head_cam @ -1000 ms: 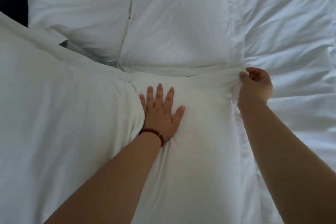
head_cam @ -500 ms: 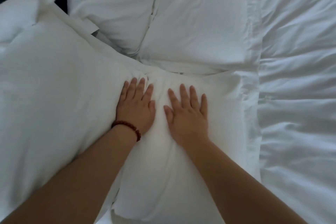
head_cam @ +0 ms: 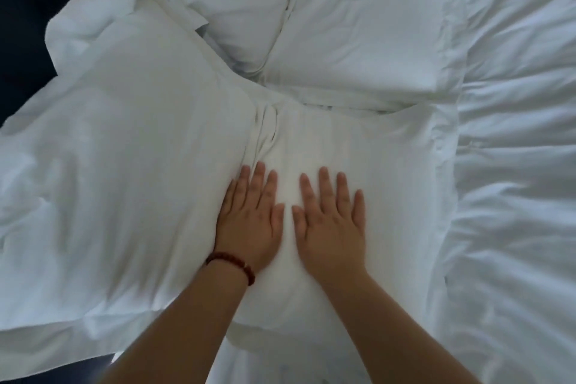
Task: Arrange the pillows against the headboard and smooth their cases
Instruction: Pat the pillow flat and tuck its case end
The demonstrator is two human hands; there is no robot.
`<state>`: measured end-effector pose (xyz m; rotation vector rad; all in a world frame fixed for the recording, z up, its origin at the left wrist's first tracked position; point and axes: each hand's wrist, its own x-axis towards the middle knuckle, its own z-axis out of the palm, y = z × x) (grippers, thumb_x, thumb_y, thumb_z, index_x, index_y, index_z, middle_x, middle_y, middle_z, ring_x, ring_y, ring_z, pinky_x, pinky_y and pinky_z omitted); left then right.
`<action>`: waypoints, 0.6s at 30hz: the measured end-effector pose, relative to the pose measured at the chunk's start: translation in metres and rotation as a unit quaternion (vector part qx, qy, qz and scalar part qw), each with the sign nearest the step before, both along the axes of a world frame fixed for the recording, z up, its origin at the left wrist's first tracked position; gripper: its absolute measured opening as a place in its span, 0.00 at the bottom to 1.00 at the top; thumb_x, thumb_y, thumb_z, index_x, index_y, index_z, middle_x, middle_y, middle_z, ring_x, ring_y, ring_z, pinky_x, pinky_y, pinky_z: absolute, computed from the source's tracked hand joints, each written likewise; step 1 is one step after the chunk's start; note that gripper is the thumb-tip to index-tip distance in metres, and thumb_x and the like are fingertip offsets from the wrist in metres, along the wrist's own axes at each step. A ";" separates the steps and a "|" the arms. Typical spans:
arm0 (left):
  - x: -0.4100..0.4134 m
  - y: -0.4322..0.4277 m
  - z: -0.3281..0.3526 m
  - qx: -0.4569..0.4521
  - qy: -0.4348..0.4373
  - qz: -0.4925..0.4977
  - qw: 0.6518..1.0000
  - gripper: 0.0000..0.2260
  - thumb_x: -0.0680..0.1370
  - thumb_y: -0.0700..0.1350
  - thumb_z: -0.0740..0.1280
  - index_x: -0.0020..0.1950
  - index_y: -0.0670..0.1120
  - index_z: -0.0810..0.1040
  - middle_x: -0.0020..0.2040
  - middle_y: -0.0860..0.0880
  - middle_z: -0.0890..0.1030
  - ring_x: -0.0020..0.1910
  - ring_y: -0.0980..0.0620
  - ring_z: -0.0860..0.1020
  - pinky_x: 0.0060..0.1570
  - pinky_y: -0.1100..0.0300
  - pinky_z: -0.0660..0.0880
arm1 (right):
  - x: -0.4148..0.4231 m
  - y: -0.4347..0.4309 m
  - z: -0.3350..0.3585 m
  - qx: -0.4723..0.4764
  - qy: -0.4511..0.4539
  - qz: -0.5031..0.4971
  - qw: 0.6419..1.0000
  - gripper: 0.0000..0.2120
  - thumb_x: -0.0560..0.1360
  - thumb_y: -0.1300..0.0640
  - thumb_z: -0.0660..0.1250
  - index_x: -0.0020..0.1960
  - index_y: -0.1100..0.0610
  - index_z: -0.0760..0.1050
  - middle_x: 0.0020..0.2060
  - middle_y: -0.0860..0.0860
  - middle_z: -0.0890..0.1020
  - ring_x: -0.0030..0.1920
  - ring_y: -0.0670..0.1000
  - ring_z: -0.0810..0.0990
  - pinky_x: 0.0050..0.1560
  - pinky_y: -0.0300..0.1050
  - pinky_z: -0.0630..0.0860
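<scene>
Both hands lie flat, palms down and fingers spread, on the near pillow (head_cam: 358, 146), gripping nothing. The left hand (head_cam: 249, 221) presses at that pillow's left edge, right where it meets the big pillow (head_cam: 118, 165) lying to the left; a bracelet (head_cam: 232, 262) of dark red beads circles its wrist. The right hand (head_cam: 332, 224) sits just beside it, thumbs near each other but apart, nearer the pillow's middle. Ahead of the left fingers the case bunches into a few short creases running away from the person. The near pillow's flat hem runs down its right side, touching the rumpled duvet (head_cam: 517, 165) that fills the right of the view. Beyond the near pillow two more pillows lie side by side: a far left pillow (head_cam: 230, 3) and a far right pillow (head_cam: 364, 28), their inner edges touching. The big pillow's top corner overlaps the far left one. Whether any pillow touches a headboard cannot be told; only dark space shows at the upper left.
</scene>
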<state>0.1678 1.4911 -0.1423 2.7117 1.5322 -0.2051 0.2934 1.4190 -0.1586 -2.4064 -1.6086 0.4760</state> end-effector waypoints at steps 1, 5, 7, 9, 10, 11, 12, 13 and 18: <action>-0.001 0.002 -0.005 -0.008 0.013 0.006 1.000 0.27 0.80 0.53 0.47 0.77 0.44 0.63 0.78 0.43 0.62 0.77 0.43 0.59 0.75 0.51 0.47 | -0.002 0.001 -0.006 0.000 -0.011 -0.003 1.000 0.27 0.82 0.40 0.43 0.80 0.44 0.49 0.80 0.50 0.49 0.79 0.55 0.43 0.76 0.59 0.39; 0.008 0.012 -0.015 -0.031 0.031 0.018 0.999 0.27 0.82 0.55 0.42 0.81 0.49 0.50 0.81 0.48 0.49 0.80 0.48 0.47 0.75 0.55 0.37 | 0.002 0.015 -0.011 -0.030 -0.034 0.008 0.999 0.28 0.82 0.40 0.41 0.80 0.44 0.43 0.80 0.50 0.44 0.79 0.55 0.38 0.76 0.59 0.36; 0.006 0.005 -0.009 -0.046 0.000 0.022 0.999 0.26 0.83 0.54 0.43 0.81 0.51 0.48 0.81 0.49 0.46 0.79 0.49 0.44 0.75 0.55 0.37 | 0.001 0.006 -0.006 -0.030 -0.020 0.012 0.999 0.27 0.82 0.40 0.40 0.80 0.44 0.43 0.80 0.49 0.44 0.79 0.54 0.37 0.76 0.58 0.35; -0.006 -0.022 -0.002 -0.039 -0.036 0.015 0.998 0.26 0.82 0.55 0.43 0.80 0.51 0.53 0.81 0.47 0.49 0.80 0.48 0.47 0.76 0.52 0.42 | -0.009 -0.020 -0.004 -0.009 -0.009 0.010 1.000 0.27 0.82 0.41 0.41 0.80 0.44 0.46 0.80 0.49 0.47 0.79 0.54 0.41 0.77 0.57 0.38; -0.016 -0.042 -0.001 -0.024 -0.051 0.013 0.998 0.27 0.81 0.55 0.44 0.80 0.50 0.56 0.80 0.46 0.53 0.79 0.46 0.51 0.75 0.51 0.45 | -0.017 -0.038 -0.004 0.012 -0.016 0.009 1.000 0.27 0.82 0.41 0.42 0.80 0.44 0.49 0.80 0.50 0.50 0.79 0.55 0.44 0.77 0.58 0.41; -0.026 -0.063 -0.004 -0.014 -0.059 0.009 0.998 0.27 0.81 0.55 0.46 0.79 0.49 0.59 0.79 0.45 0.57 0.79 0.45 0.55 0.75 0.49 0.49 | -0.026 -0.057 -0.007 0.031 -0.023 0.009 0.999 0.27 0.82 0.41 0.44 0.80 0.45 0.52 0.79 0.51 0.53 0.79 0.56 0.47 0.77 0.58 0.44; -0.038 -0.082 -0.010 -0.009 -0.058 0.003 0.998 0.27 0.81 0.55 0.48 0.78 0.47 0.61 0.79 0.44 0.59 0.78 0.44 0.57 0.75 0.49 0.50 | -0.034 -0.073 -0.013 0.042 -0.030 0.016 0.999 0.27 0.82 0.42 0.46 0.79 0.46 0.54 0.79 0.52 0.55 0.79 0.57 0.50 0.77 0.58 0.47; -0.048 -0.094 -0.017 -0.009 -0.050 0.003 0.999 0.26 0.82 0.55 0.49 0.78 0.46 0.61 0.79 0.43 0.59 0.78 0.43 0.57 0.75 0.49 0.50 | -0.039 -0.085 -0.020 0.050 -0.037 0.023 0.998 0.27 0.82 0.42 0.47 0.79 0.47 0.55 0.79 0.52 0.56 0.79 0.57 0.51 0.77 0.59 0.49; -0.050 -0.091 -0.033 -0.016 -0.010 0.013 1.000 0.28 0.81 0.58 0.44 0.80 0.49 0.54 0.80 0.45 0.53 0.79 0.44 0.53 0.75 0.54 0.40 | -0.040 -0.082 -0.036 0.024 -0.063 0.044 0.997 0.28 0.81 0.41 0.43 0.80 0.46 0.47 0.80 0.51 0.48 0.79 0.56 0.43 0.77 0.57 0.43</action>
